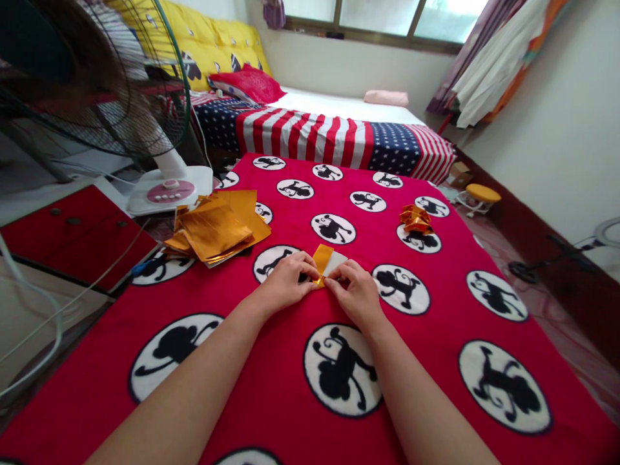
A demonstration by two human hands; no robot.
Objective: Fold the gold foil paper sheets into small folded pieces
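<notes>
A small sheet of gold foil paper (323,256) with a pale underside lies partly folded on the red blanket, between my two hands. My left hand (290,278) pinches its near left edge, thumb against fingers. On the near right side, my right hand (354,289) grips the same paper, its fingertips close to those of the left. My fingers cover the paper's near corners. To the left sits a loose stack of gold foil sheets (217,226). Several folded gold foil pieces (415,219) are bunched together at the right.
A red blanket (310,194) with black monkey figures in white circles covers the surface. An electric fan (169,184) stands at the left beside a red-topped cabinet (82,226). Beyond lies a bed with a star-and-stripe cover (310,139). A yellow stool (483,193) is at the right.
</notes>
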